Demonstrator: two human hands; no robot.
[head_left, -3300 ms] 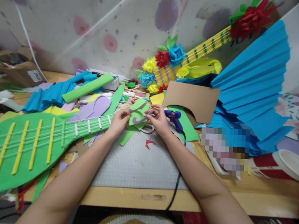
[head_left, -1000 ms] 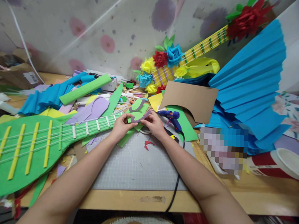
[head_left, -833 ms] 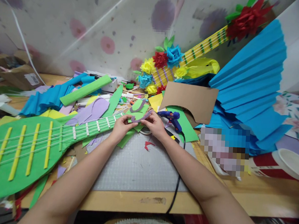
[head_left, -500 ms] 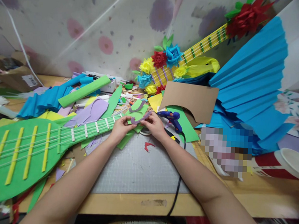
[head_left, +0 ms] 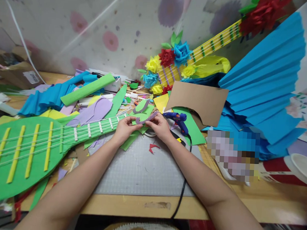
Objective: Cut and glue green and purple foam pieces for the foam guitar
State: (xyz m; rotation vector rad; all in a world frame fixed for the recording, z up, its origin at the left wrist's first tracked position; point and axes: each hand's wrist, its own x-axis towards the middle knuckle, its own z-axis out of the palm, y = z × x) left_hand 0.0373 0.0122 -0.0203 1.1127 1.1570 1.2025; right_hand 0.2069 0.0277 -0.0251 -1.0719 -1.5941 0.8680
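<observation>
My left hand (head_left: 124, 128) and my right hand (head_left: 160, 126) meet above the far edge of the grey cutting mat (head_left: 142, 169). Together they pinch a curved purple paper strip (head_left: 146, 119) lying against a green paper piece (head_left: 142, 118). The left fingers grip the strip's left end and the right fingers its right end. A second purple strip (head_left: 140, 108) rests on green paper just behind. The neck end of a green paper guitar (head_left: 33, 150) lies right beside my left hand.
A blue glue gun (head_left: 178, 119) lies just right of my right hand, its black cord running off the table's front edge. Brown cardboard (head_left: 199, 102), blue pleated paper (head_left: 263, 90), paper flowers (head_left: 169, 64), a red cup (head_left: 287, 168) and paper scraps crowd the desk.
Both hands stayed on the purple strip and green piece, drawing slightly closer together and lower toward the mat. The camera view shifted a little.
</observation>
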